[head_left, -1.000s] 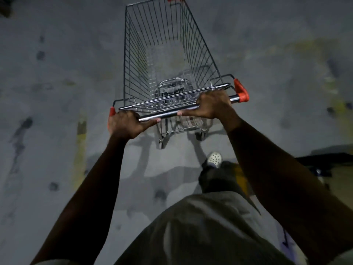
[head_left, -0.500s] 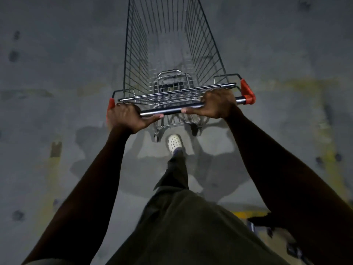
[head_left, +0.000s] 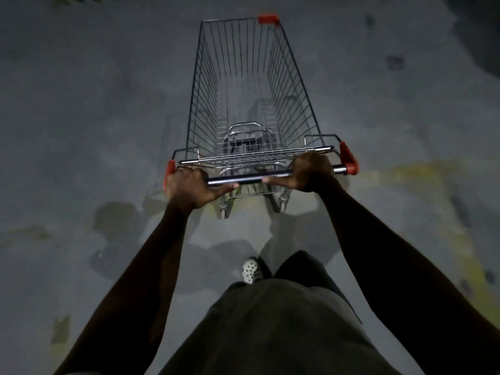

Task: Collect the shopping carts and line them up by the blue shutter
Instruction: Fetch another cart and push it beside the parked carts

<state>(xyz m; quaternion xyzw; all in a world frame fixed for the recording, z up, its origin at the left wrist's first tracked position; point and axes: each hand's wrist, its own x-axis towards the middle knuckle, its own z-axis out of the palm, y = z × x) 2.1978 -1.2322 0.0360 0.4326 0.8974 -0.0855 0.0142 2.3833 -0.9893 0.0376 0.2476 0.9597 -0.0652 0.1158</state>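
An empty wire shopping cart (head_left: 295,85) with red corner caps rolls straight ahead of me on dim grey concrete. Its chrome handle bar (head_left: 250,178) runs between two red end caps. My left hand (head_left: 189,186) grips the bar at its left end, fingers curled over it, thumb along the bar. My right hand (head_left: 311,171) grips the bar near its right end the same way. Both arms are stretched out. The blue shutter is not in view.
Stained concrete floor (head_left: 81,117) spreads on all sides, with faded yellow paint marks (head_left: 422,169) on the right and lower left. My white perforated shoe (head_left: 251,270) steps just behind the cart's rear wheels (head_left: 224,209).
I have walked forward with the cart; the floor marks slid back under me. The view tilted up, so the cart's front edge shows again. Both hands kept their grip.
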